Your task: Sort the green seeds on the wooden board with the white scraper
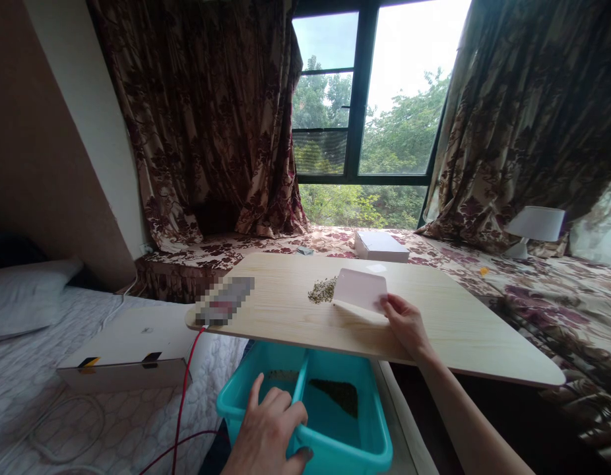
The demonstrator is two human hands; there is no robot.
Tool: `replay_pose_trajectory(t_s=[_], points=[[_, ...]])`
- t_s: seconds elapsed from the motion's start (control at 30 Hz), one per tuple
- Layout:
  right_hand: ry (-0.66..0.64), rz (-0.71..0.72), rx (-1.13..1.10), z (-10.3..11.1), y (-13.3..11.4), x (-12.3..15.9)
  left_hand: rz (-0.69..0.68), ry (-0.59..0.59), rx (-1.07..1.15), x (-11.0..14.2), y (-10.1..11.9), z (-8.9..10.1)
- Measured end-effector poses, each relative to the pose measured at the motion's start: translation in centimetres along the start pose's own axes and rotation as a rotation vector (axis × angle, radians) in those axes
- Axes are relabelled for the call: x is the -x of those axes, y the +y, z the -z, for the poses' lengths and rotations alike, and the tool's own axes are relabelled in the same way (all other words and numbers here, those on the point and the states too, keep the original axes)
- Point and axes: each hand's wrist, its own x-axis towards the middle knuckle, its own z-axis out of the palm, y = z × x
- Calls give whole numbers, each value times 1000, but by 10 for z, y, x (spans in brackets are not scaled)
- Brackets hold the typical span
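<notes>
My right hand [407, 323] pinches a white plastic scraper [359, 288], a flat sheet with rounded corners, by its right side. The scraper is tilted over the light wooden tabletop [286, 316]. Along its left edge lies a small heap of mixed pale and dark green grains [322, 290]. Below the table's near edge stands a turquoise bin [345, 441] split by a divider. My left hand [273, 425] grips its near rim by the divider, index finger stretched over the left compartment. Dark green grains [338, 394] cover part of the right compartment; some lighter grains [283, 375] lie in the left.
A blurred flat object [225, 301] with a red cable [181, 402] lies at the table's left end. A white carton [127, 346] rests on the bed at left. Behind the table are a white box [381, 246] and a lamp [536, 224] on the flowered window ledge.
</notes>
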Motion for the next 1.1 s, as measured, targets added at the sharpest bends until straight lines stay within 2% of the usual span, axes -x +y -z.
replay_pose_trajectory(t_s=[0.63, 0.77, 0.93, 1.1], points=[[-109, 4, -69, -6, -1, 0, -10, 12, -2, 0, 1, 0], [-138, 4, -74, -12, -6, 0, 5, -2, -15, 0, 2, 6], [-162, 5, -80, -23, -13, 2, 59, -77, 61, -1, -6, 19], [-191, -1, -81, -25, -17, 5, 124, -61, 45, 0, -11, 27]])
